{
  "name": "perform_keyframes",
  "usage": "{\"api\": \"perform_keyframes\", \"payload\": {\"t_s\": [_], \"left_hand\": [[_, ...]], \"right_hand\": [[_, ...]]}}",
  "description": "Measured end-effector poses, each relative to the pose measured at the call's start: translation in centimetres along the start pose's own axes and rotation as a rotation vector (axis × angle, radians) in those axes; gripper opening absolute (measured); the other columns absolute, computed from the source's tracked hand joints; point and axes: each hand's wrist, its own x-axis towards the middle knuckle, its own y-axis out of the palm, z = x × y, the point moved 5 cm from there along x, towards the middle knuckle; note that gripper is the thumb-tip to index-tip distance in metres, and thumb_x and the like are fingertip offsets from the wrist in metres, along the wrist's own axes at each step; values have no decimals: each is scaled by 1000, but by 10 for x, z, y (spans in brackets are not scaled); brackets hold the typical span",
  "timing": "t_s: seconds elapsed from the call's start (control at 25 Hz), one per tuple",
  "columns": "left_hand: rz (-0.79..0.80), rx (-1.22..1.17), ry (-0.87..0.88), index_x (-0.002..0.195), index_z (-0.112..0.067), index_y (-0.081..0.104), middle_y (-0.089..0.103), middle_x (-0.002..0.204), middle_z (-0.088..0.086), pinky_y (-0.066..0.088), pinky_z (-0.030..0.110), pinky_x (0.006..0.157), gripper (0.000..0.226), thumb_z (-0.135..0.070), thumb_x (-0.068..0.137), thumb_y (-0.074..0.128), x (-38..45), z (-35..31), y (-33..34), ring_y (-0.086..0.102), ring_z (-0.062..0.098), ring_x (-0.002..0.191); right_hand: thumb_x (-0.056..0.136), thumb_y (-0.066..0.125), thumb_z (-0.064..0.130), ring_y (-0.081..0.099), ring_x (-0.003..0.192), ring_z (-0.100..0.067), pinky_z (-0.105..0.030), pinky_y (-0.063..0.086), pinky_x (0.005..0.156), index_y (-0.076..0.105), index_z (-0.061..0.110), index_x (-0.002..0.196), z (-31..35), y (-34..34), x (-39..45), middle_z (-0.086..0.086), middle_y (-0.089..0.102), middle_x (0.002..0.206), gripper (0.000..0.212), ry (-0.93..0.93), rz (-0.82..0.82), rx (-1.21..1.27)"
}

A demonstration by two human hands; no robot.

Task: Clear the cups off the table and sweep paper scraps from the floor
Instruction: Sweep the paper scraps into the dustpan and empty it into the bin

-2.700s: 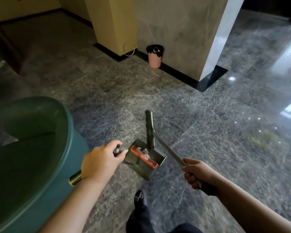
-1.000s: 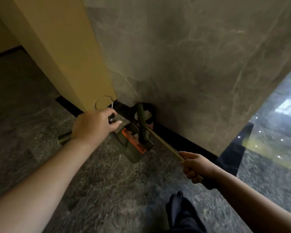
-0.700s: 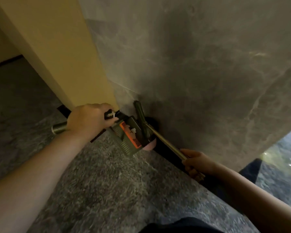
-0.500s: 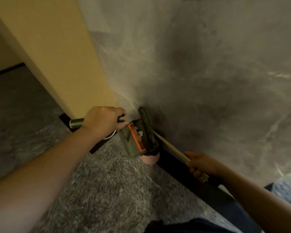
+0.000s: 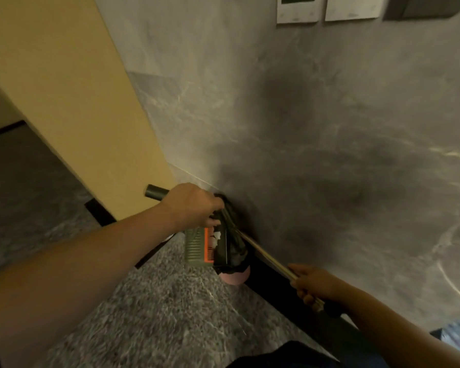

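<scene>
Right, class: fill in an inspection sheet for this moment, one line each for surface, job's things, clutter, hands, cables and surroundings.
Surface: speckled grey stone floor, blurred.
Job's things: green dustpan tipped over the pink bin, white paper scraps by its orange comb; broom head against the pan.
Clutter: nothing seen.
Hands: left hand grips the dustpan handle; right hand grips the broom handle.
Cables: a thin pale loop shows below the left hand; cannot tell what it is.
Surroundings: grey marble wall, yellow pillar, black skirting.

Dim, warm indoor light; soft dark shadows on the grey wall (image 5: 329,144), faint glare streaks at right (wide-angle bending at edges), slight motion blur throughout.
</scene>
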Motion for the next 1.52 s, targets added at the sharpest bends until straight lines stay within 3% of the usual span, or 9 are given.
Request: {"api": "perform_keyframes", "payload": {"t_s": [0.28, 0.48, 0.72, 0.84, 0.96, 1.12, 1.2, 1.32, 1.52], "left_hand": [[105, 21, -46, 107, -25, 58, 67, 86, -5, 31, 28, 53, 41, -60, 89, 47, 36, -13, 5, 63, 19, 69], [126, 54, -15, 127, -23, 51, 67, 94, -2, 33, 29, 53, 50, -59, 93, 41, 48, -30, 6, 66, 23, 75], [199, 109, 30, 121, -25, 56, 65, 92, -3, 30, 29, 52, 42, -54, 93, 46, 78, -56, -3, 65, 22, 74], [135, 99, -17, 115, -23, 58, 66, 91, -2, 35, 29, 53, 40, -54, 92, 48, 88, -55, -17, 66, 24, 74], [278, 104, 31, 126, -23, 50, 64, 103, 1, 40, 33, 59, 43, -52, 96, 40, 90, -81, -5, 66, 26, 82], [222, 105, 19, 119, -24, 52, 66, 97, -1, 48, 32, 61, 40, -54, 95, 41, 107, -65, -16, 66, 24, 78], [224, 141, 64, 120, -23, 52, 65, 96, -1, 45, 31, 59, 41, -55, 96, 39, 112, -72, -16, 66, 24, 78], [266, 166, 100, 123, -25, 51, 65, 102, -3, 40, 31, 59, 43, -55, 97, 35, 104, -69, -11, 66, 22, 83], [166, 107, 51, 112, -21, 60, 67, 92, 0, 35, 30, 55, 41, -55, 93, 47, 125, -77, -27, 66, 26, 74]], "right_hand": [[97, 44, 1, 46, 51, -11, -21, 40, 49, 29, 14, 149, -34, -35, 27, -8, 50, 68, 56, 26, 53, -166], [98, 45, 6, 48, 50, -12, -23, 42, 45, 25, 17, 150, -46, -48, 49, -8, 53, 69, 57, 35, 80, -155], [100, 43, 10, 50, 47, -10, -25, 44, 47, 16, 20, 153, -67, -77, 66, -9, 56, 71, 61, 108, 130, -150], [100, 38, 7, 49, 51, -13, -28, 45, 52, 24, 16, 149, -69, -85, 72, -10, 55, 74, 52, 130, 148, -203], [99, 39, 8, 48, 53, -15, -29, 44, 54, 41, 9, 135, -66, -89, 72, -9, 53, 72, 36, 73, 142, -251], [95, 47, 12, 53, 42, -8, -20, 42, 40, 57, 14, 97, -54, -91, 59, -5, 54, 69, 11, -16, 131, -247], [92, 51, 11, 48, 32, -1, -15, 36, 33, 56, 19, 83, -52, -91, 52, -3, 53, 65, 13, -45, 124, -208], [92, 51, 9, 49, 37, -6, -14, 35, 32, 57, 15, 90, -49, -96, 47, -3, 52, 64, 9, -61, 111, -176], [93, 52, 11, 47, 49, -12, -15, 37, 34, 57, 15, 100, -49, -104, 41, -3, 51, 65, 9, -68, 131, -150]]}}
